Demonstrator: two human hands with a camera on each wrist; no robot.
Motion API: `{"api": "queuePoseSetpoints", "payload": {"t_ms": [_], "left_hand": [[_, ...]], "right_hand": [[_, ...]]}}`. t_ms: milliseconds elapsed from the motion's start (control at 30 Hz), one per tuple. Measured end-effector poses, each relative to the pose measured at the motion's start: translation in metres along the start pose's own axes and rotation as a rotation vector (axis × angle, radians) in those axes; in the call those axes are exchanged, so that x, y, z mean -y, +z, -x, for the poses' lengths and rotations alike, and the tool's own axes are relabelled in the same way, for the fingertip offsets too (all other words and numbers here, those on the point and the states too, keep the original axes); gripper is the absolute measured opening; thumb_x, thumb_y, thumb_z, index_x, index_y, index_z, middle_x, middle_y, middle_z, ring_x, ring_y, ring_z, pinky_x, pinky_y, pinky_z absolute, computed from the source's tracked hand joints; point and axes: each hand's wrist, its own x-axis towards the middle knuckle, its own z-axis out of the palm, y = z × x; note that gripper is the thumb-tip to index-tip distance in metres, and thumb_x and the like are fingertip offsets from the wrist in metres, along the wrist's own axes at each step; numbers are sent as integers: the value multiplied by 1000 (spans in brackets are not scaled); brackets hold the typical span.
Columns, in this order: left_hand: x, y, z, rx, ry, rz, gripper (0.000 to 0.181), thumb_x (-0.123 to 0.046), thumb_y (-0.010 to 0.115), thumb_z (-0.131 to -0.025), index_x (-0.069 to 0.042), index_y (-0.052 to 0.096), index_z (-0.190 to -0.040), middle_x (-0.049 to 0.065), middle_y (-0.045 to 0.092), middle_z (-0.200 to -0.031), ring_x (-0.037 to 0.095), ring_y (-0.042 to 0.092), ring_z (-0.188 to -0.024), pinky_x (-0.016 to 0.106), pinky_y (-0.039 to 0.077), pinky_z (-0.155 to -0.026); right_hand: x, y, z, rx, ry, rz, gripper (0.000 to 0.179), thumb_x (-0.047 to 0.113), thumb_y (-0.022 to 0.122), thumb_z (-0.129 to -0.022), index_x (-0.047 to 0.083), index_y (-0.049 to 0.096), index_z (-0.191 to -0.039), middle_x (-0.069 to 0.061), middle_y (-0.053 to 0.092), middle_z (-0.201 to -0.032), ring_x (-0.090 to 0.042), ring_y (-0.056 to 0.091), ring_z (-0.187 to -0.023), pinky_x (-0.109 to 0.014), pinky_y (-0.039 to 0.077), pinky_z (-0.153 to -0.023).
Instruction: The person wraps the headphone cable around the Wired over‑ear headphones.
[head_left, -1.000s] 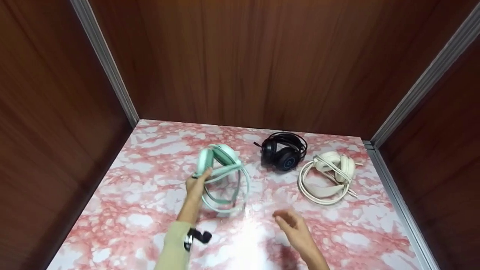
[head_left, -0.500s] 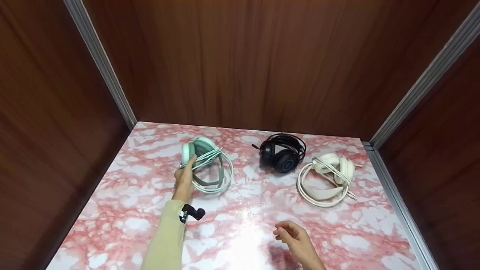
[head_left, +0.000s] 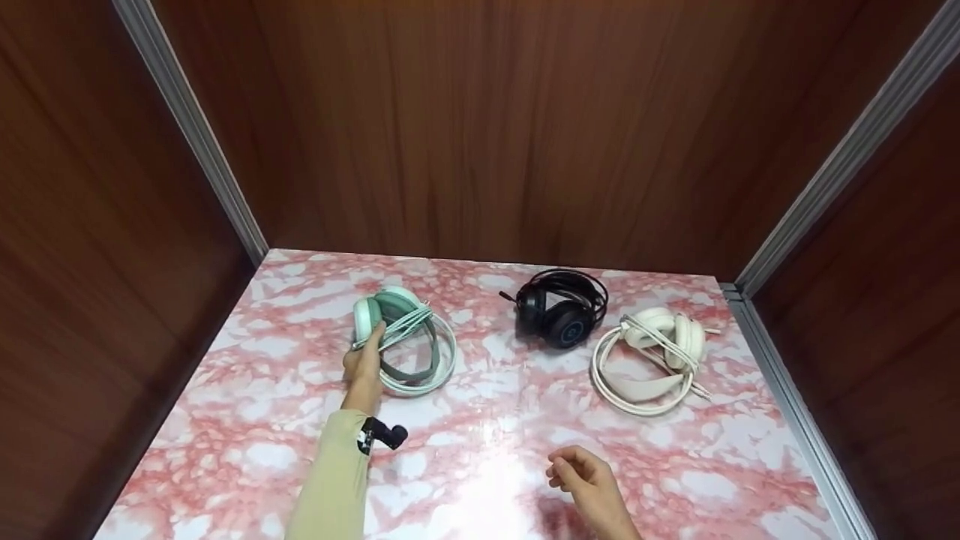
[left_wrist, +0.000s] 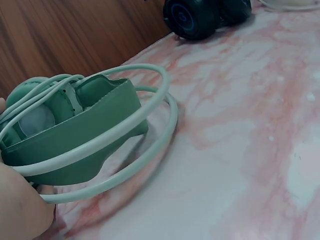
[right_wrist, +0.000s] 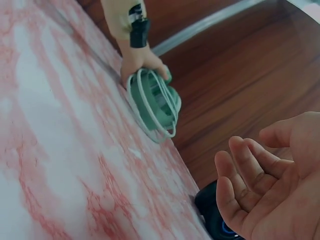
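Observation:
My left hand (head_left: 363, 369) grips a pair of mint-green headphones (head_left: 405, 304) by the side at the left of the table, thumb over the cable and band. In the left wrist view the green inner headband (left_wrist: 95, 132) and pale outer hoops (left_wrist: 145, 157) sit close over the tabletop. My right hand (head_left: 589, 480) hovers at the front, its fingers loosely curled with nothing in them; the right wrist view shows the bare palm (right_wrist: 280, 200).
Black headphones (head_left: 568, 322) with a small boom microphone lie at the back middle. White headphones (head_left: 652, 388) with a bundled cable lie to their right. Brown wood-grain panels (head_left: 480, 127) enclose the marbled table (head_left: 480, 420) at the back and both sides.
My left hand has carried the mint-green headphones leftward and then lowered them to the tabletop. My right hand has drawn slightly back toward the front, its fingers curling a little more.

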Motion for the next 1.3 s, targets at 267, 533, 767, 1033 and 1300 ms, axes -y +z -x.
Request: {"api": "queuePoseSetpoints", "payload": {"t_ms": [267, 533, 767, 1033, 1300], "left_hand": [[-10, -3, 3, 7, 80, -126, 81, -67, 75, -67, -7, 60, -119, 13, 60, -115, 29, 55, -102, 42, 44, -92], [-13, -8, 1, 15, 108, -245, 84, -64, 76, -69, -1, 56, -122, 17, 59, -113, 30, 54, -102, 43, 41, -95], [-21, -15, -2, 68, 218, -473, 81, -59, 68, -80, 2, 52, -130, 22, 57, -123, 36, 52, -112, 45, 38, -99], [-17, -19, 25, -9, 426, -547, 58, -34, 67, -86, 5, 52, -126, 26, 57, -119, 41, 53, -112, 48, 38, -96], [7, -27, 99, 65, 845, -509, 38, -12, 75, -80, 1, 60, -112, 21, 61, -107, 41, 55, -103, 50, 40, -92]], "right_hand": [[-4, 3, -3, 42, 30, -35, 24, 14, 54, -100, -8, 59, -108, -9, 63, -88, -21, 63, -80, -31, 52, -72], [-7, 4, -8, 60, 28, -14, 22, 16, 54, -100, -5, 61, -105, -9, 63, -87, -25, 63, -79, -30, 50, -70], [-2, 6, -14, 48, 0, -27, 20, 13, 56, -99, -6, 61, -103, -11, 63, -85, -22, 63, -78, -29, 51, -70], [2, -3, -26, -7, -32, 0, 16, 10, 54, -99, -5, 61, -103, -13, 63, -87, -23, 62, -80, -31, 52, -73], [10, -6, -36, -129, -274, 289, 8, 5, 57, -97, 2, 65, -98, -3, 65, -82, -14, 63, -75, -30, 54, -69]]}}
